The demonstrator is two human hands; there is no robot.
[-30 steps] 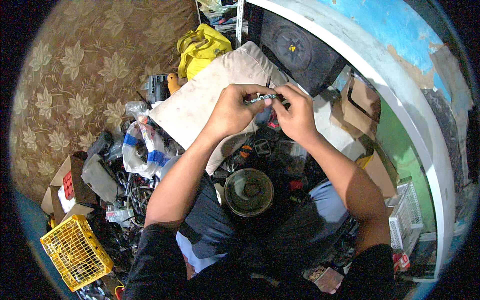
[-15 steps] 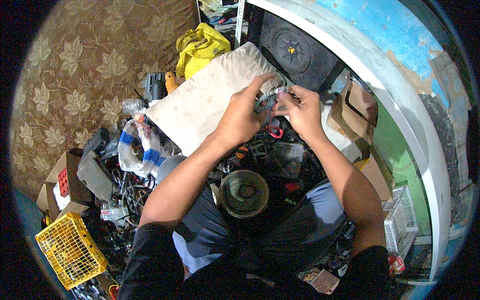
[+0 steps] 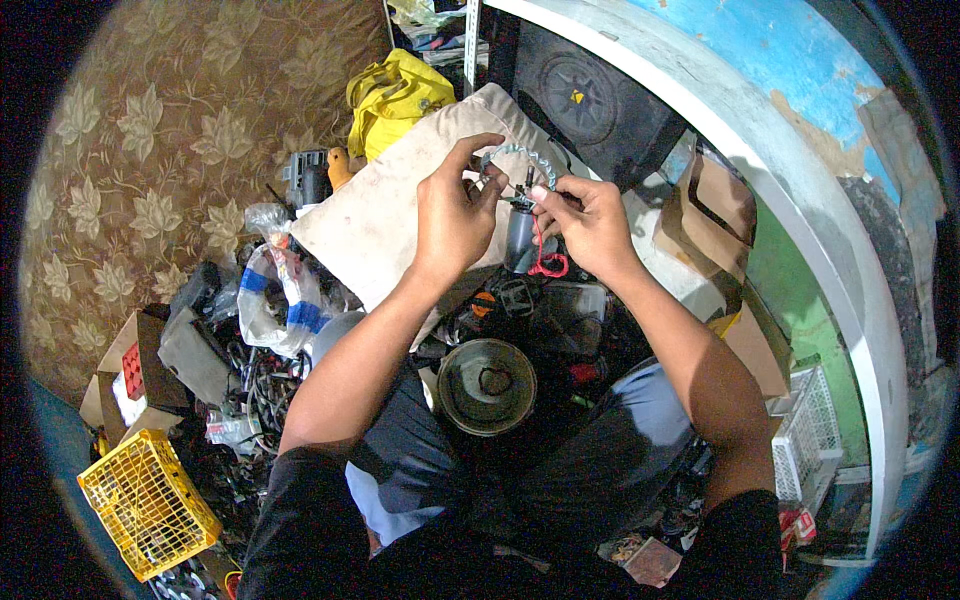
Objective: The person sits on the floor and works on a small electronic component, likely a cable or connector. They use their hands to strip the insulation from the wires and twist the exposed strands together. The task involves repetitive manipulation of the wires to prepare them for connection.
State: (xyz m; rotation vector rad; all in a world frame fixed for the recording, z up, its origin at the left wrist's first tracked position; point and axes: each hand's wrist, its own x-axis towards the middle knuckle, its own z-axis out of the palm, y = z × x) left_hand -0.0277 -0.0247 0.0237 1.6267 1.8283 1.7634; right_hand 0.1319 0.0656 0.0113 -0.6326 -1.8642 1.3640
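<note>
Both hands are raised over a dirty white cushion (image 3: 370, 225). Between them is a small grey cylindrical motor (image 3: 520, 235) with a red wire (image 3: 547, 262) hanging from it and a pale blue braided wire (image 3: 515, 155) arching above. My left hand (image 3: 455, 215) pinches the left end of the braided wire. My right hand (image 3: 590, 225) grips the motor's top at its terminals. Below, between my knees, stands a round metal bowl-shaped part (image 3: 487, 385).
A yellow plastic crate (image 3: 148, 505) sits at lower left beside cardboard boxes (image 3: 125, 365) and tangled cables. A yellow bag (image 3: 390, 100) and a black speaker box (image 3: 590, 105) lie at the back. A white basket (image 3: 805, 445) stands at right by a curved white frame.
Both hands have lifted higher and farther from me with the motor. The braided wire now arches between the fingers, and the red wire hangs free below.
</note>
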